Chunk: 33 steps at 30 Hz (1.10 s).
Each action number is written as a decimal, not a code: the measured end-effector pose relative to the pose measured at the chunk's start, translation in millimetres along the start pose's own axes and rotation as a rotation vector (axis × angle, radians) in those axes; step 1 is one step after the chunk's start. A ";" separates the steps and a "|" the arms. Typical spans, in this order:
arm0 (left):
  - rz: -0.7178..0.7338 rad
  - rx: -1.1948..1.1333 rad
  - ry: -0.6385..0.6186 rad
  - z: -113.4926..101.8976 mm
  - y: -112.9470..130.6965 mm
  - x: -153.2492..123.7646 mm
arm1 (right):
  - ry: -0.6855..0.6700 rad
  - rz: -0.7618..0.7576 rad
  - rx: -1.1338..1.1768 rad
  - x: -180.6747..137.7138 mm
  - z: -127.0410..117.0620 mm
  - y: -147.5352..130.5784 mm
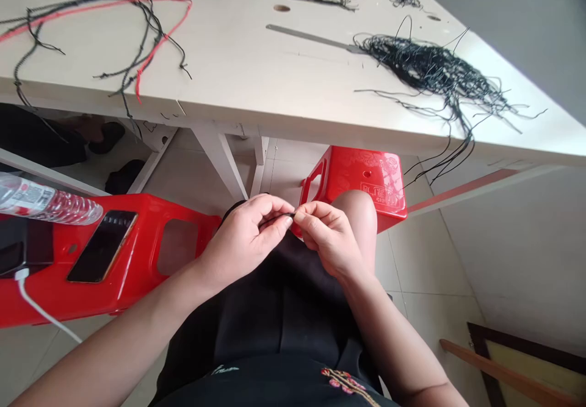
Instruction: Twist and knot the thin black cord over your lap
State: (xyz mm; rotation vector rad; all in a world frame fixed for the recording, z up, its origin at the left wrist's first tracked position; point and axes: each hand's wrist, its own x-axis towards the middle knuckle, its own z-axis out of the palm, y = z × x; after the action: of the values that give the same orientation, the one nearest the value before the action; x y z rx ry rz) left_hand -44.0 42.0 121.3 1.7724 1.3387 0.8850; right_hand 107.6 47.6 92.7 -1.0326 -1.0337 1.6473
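Observation:
Above my lap, my left hand (256,227) pinches a short stretch of black cord (276,217) between thumb and fingers. Right beside it, my right hand (325,230) is closed in a pinch at the cord's end, the fingertips of both hands nearly touching. Most of the cord is hidden inside the hands. On the table ahead lies a tangled bundle of thin black cords (425,68), some strands hanging over the front edge. A flat grey metal strip (311,38) reaches under that bundle.
Knotted black cords (149,19) and a red cord (91,5) lie on the white table (229,65). A red stool (366,178) stands beneath it. At left, another red stool (137,254) bears a phone (103,245) and a plastic bottle (59,202). Someone's feet show under the table.

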 end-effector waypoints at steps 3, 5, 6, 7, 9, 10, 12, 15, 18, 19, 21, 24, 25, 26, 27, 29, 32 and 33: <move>0.037 0.051 0.030 -6.3 -0.5 3.8 | -0.030 -0.050 -0.092 5.8 1.5 -2.8; 0.053 0.073 0.055 -12.1 -1.3 5.4 | -0.058 -0.103 -0.182 9.6 3.8 -5.1; 0.059 0.076 0.064 -15.4 -2.1 5.9 | -0.075 -0.131 -0.230 11.8 5.6 -6.6; 0.067 0.079 0.079 -19.0 -3.2 6.2 | -0.093 -0.159 -0.275 14.5 7.9 -8.6; 0.095 0.098 0.127 -27.5 -5.7 7.3 | -0.131 -0.217 -0.362 21.8 14.8 -15.3; 0.117 0.116 0.157 -32.6 -6.5 8.4 | -0.146 -0.254 -0.406 26.4 19.5 -20.5; 0.159 0.159 0.216 -44.4 -5.7 11.6 | -0.161 -0.359 -0.512 36.6 30.8 -34.8; 0.179 0.194 0.296 -63.4 3.8 16.2 | -0.161 -0.536 -0.649 48.7 48.1 -60.3; 0.156 0.158 0.329 -76.2 16.7 16.6 | -0.148 -0.608 -0.660 52.1 58.3 -74.5; 0.146 0.140 0.327 -78.2 19.6 16.3 | -0.151 -0.605 -0.632 52.0 59.2 -74.8; 0.124 0.116 0.306 -80.0 22.0 18.0 | -0.177 -0.574 -0.556 52.4 57.7 -71.1; 0.061 0.049 0.257 -84.5 21.0 33.5 | -0.177 -0.543 -0.488 61.4 49.9 -69.2; 0.037 0.003 0.253 -88.5 21.0 43.2 | -0.153 -0.541 -0.475 68.2 47.0 -73.0; 0.017 -0.053 0.249 -94.1 21.8 55.0 | -0.119 -0.544 -0.460 77.2 44.6 -79.2; 0.009 -0.108 0.249 -101.2 23.3 68.4 | -0.083 -0.544 -0.440 88.3 42.6 -87.7; -0.002 -0.201 0.294 -117.8 28.1 97.8 | -0.010 -0.547 -0.392 114.9 40.7 -107.9; 0.002 -0.234 0.334 -139.9 33.9 139.5 | 0.024 -0.534 -0.387 158.3 42.1 -133.8; 0.005 -0.193 0.356 -144.7 34.1 151.7 | 0.025 -0.535 -0.401 172.0 43.2 -139.1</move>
State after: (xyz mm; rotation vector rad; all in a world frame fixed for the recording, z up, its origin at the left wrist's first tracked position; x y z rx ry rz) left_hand -118.8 204.1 236.3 1.5173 1.4118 1.3322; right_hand 61.1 237.3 205.2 -0.9145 -1.5084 1.0132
